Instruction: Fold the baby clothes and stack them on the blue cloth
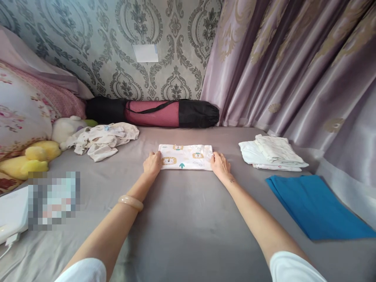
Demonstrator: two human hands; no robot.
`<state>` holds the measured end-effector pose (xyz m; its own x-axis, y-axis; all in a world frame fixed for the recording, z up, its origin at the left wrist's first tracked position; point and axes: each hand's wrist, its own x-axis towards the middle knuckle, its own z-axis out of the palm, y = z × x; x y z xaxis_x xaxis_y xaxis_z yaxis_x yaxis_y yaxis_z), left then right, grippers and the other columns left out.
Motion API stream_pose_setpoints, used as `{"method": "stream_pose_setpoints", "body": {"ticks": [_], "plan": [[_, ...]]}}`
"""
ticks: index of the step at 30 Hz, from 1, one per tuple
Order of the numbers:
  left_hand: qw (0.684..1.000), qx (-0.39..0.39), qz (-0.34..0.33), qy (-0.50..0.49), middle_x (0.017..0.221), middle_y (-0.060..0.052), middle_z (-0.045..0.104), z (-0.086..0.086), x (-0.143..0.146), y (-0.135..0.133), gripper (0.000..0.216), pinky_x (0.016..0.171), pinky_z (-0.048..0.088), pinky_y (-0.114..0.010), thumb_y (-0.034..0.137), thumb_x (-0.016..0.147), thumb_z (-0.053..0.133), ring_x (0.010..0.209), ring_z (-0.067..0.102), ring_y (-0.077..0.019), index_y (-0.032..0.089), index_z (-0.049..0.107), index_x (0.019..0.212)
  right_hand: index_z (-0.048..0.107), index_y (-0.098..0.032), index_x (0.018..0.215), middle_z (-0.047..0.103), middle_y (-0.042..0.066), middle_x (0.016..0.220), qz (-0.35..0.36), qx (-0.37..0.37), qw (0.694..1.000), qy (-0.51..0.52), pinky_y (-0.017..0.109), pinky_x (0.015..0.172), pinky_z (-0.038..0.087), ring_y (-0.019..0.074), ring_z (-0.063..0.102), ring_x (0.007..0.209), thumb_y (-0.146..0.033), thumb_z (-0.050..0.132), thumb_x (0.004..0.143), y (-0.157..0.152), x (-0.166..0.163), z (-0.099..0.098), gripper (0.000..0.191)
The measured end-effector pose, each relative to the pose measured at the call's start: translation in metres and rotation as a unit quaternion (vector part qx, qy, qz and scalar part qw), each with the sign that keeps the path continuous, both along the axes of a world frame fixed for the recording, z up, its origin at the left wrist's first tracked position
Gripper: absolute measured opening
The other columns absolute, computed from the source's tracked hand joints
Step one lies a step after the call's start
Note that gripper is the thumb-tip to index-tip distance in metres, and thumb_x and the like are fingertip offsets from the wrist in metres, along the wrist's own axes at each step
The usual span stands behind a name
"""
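A white cloth point(188, 157) printed with lions and green leaves lies folded into a flat rectangle on the grey bedsheet point(199, 219). My left hand point(152, 163) is closed on its left short edge, thumb and fingers pinching the fabric. At the opposite short edge, my right hand point(221, 164) grips the cloth in the same way. Between the two hands the cloth looks smooth and level. The fingertips under the edges are partly hidden.
Right of my hands are a stack of folded white cloths point(273, 152) and a blue folded cloth point(319, 205). Crumpled cream clothes point(104, 139), plush toys point(44, 154) and a white device point(13, 213) lie left. A black and red bag point(152, 113) rests along the wall.
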<state>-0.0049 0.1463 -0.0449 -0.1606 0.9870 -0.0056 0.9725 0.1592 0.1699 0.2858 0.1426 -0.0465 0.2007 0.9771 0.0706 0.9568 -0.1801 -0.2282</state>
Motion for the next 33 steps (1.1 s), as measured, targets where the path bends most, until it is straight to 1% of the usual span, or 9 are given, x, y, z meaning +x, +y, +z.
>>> {"method": "stream_pose_setpoints", "body": {"ticks": [6, 8, 10, 12, 14, 16, 19, 26, 33], "plan": [[1.000, -0.010, -0.004, 0.005, 0.115, -0.015, 0.057, 0.007, -0.012, 0.002, 0.038, 0.077, 0.049, -0.035, 0.027, 0.096, 0.030, 0.099, 0.063, -0.0267, 0.021, 0.058, 0.121, 0.063, -0.020, 0.113, 0.062, 0.012, 0.116, 0.006, -0.034, 0.999, -0.002, 0.033, 0.080, 0.044, 0.0252, 0.061, 0.104, -0.023, 0.037, 0.097, 0.003, 0.024, 0.010, 0.031], [0.999, 0.039, 0.002, 0.028, 0.118, -0.017, 0.056, 0.011, -0.010, 0.005, 0.038, 0.082, 0.048, -0.036, 0.026, 0.095, 0.032, 0.107, 0.059, -0.0286, 0.018, 0.058, 0.121, 0.063, -0.018, 0.116, 0.062, 0.014, 0.117, -0.004, -0.005, 1.000, -0.013, 0.034, 0.083, 0.044, 0.0254, 0.060, 0.105, -0.017, 0.034, 0.096, 0.007, 0.022, 0.017, 0.035], [0.994, 0.102, -0.027, 0.039, 0.122, -0.017, 0.056, 0.013, 0.002, 0.010, 0.039, 0.091, 0.045, -0.037, 0.025, 0.095, 0.033, 0.114, 0.054, -0.0291, 0.015, 0.056, 0.125, 0.059, -0.015, 0.124, 0.060, 0.016, 0.123, 0.015, 0.051, 0.998, -0.024, 0.035, 0.091, 0.042, 0.0254, 0.058, 0.111, -0.014, 0.031, 0.096, 0.012, 0.007, 0.023, 0.040], [0.986, 0.139, -0.091, 0.025, 0.129, -0.016, 0.055, 0.011, 0.022, 0.017, 0.043, 0.102, 0.039, -0.037, 0.020, 0.095, 0.031, 0.122, 0.049, -0.0270, 0.013, 0.050, 0.132, 0.053, -0.012, 0.132, 0.056, 0.016, 0.134, 0.094, 0.088, 0.991, -0.025, 0.037, 0.102, 0.035, 0.0252, 0.051, 0.122, -0.017, 0.030, 0.097, 0.019, -0.019, 0.024, 0.043], [0.979, 0.143, -0.147, 0.009, 0.139, -0.016, 0.050, 0.006, 0.045, 0.024, 0.048, 0.111, 0.030, -0.036, 0.016, 0.094, 0.030, 0.133, 0.040, -0.0253, 0.010, 0.043, 0.139, 0.049, -0.012, 0.138, 0.048, 0.014, 0.144, 0.201, 0.087, 0.976, -0.018, 0.040, 0.112, 0.024, 0.0242, 0.039, 0.135, -0.020, 0.028, 0.098, 0.026, -0.051, 0.021, 0.046], [0.977, 0.127, -0.169, 0.003, 0.147, -0.016, 0.044, -0.003, 0.061, 0.030, 0.052, 0.115, 0.023, -0.038, 0.017, 0.093, 0.031, 0.141, 0.031, -0.0265, 0.007, 0.038, 0.143, 0.043, -0.008, 0.143, 0.039, 0.013, 0.151, 0.271, 0.068, 0.960, -0.013, 0.042, 0.117, 0.013, 0.0236, 0.027, 0.143, -0.021, 0.025, 0.098, 0.031, -0.079, 0.013, 0.050], [0.982, 0.087, -0.170, 0.007, 0.151, -0.016, 0.040, -0.015, 0.068, 0.034, 0.053, 0.116, 0.020, -0.043, 0.020, 0.095, 0.030, 0.143, 0.028, -0.0284, 0.007, 0.037, 0.145, 0.035, -0.006, 0.148, 0.034, 0.013, 0.154, 0.320, 0.025, 0.947, -0.006, 0.040, 0.119, 0.010, 0.0222, 0.022, 0.145, -0.023, 0.023, 0.098, 0.035, -0.101, -0.001, 0.054], [0.990, 0.052, -0.133, 0.004, 0.154, -0.016, 0.033, -0.023, 0.053, 0.034, 0.057, 0.116, 0.020, -0.049, 0.037, 0.098, 0.024, 0.144, 0.027, -0.0310, 0.012, 0.035, 0.148, 0.033, -0.009, 0.150, 0.030, 0.009, 0.156, 0.323, 0.014, 0.946, 0.001, 0.039, 0.119, 0.010, 0.0205, 0.021, 0.145, -0.030, 0.019, 0.100, 0.038, -0.095, -0.017, 0.056], [0.995, 0.026, -0.097, 0.001, 0.156, -0.020, 0.028, -0.022, 0.049, 0.034, 0.067, 0.116, 0.016, -0.052, 0.051, 0.097, 0.022, 0.146, 0.021, -0.0317, 0.012, 0.030, 0.151, 0.028, -0.003, 0.151, 0.023, 0.012, 0.158, 0.267, -0.002, 0.964, -0.018, 0.039, 0.119, 0.006, 0.0225, 0.016, 0.147, -0.036, 0.022, 0.100, 0.037, -0.089, -0.018, 0.061]]}}
